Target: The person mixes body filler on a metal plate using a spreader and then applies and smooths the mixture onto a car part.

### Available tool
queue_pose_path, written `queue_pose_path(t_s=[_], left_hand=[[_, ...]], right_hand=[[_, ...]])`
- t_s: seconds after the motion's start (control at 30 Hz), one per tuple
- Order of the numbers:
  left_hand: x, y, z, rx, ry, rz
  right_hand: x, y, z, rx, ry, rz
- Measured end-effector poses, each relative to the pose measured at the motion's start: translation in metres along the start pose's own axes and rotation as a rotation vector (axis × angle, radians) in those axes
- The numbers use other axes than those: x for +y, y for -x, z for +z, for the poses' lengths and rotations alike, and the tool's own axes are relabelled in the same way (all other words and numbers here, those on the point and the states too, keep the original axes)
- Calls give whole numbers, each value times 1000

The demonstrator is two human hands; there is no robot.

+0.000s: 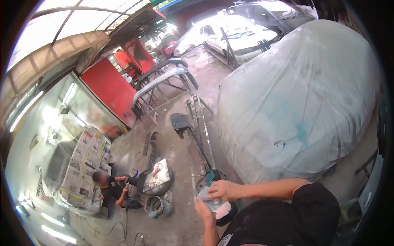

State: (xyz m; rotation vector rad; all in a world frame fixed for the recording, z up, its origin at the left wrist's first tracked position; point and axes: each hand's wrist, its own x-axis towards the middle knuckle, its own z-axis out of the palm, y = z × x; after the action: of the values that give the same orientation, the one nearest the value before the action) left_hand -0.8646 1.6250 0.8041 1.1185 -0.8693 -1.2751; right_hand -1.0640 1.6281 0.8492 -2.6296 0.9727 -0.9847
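Observation:
In the lower middle of the head view, my left hand [205,211] is closed on the near edge of a pale grey sheet [203,192]. My right hand [223,190] reaches across from the right, its fingers bent and pressed onto the same sheet. Below my right hand lies a whitish flat piece [223,210], with a dark rounded object [228,218] under it; I cannot make out what either is. Just beyond my hands is a dark-framed part with a teal patch [209,178].
A plastic-covered car [295,102] fills the right. A stepladder-like stand [201,127] lies ahead, with bumpers on racks [164,80] beyond. At left, a person [115,190] sits low near a bucket [158,206], a board on a drum [156,175] and a newspaper-masked car [84,172]. Cables cross the floor.

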Motion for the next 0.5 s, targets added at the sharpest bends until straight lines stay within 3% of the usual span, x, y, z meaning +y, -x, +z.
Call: queue_pose_path(t_s=[0.13, 0.5], left_hand=[[7, -9, -11, 34, -19, 68], [31, -4, 0, 118, 118, 77]], right_hand=[[-15, 10, 22, 10, 48, -125], [7, 55, 14, -58, 47, -129]])
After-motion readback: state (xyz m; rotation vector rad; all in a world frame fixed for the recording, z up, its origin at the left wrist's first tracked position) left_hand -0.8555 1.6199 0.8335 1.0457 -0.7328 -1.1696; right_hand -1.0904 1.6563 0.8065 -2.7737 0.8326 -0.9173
